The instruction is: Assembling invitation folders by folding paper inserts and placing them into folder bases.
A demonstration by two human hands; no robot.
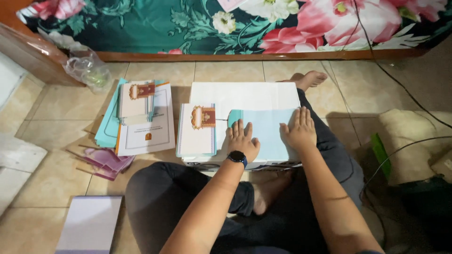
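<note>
Crossed legs in dark trousers (188,197) nearest. L hand (242,140) w/ black wristwatch (237,156) & R hand (298,129) both flat, fingers spread, pressing pale blue paper sheet (266,131) on white cardboard box (245,96). Beside it, stack of white booklets w/ red-gold emblem (197,131). Beyond, tiled floor (226,70).

I count two hands (242,141) (298,130), one white box (245,96), one light-blue sheet (266,129), two booklet stacks (197,130) (136,101), one plastic bag (88,68).

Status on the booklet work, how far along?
Done, by the look: a small booklet stack sits on the white box, and another stack on the floor. In hand: left hand and right hand press flat on a light-blue sheet. Left: teal sheets on the floor.
</note>
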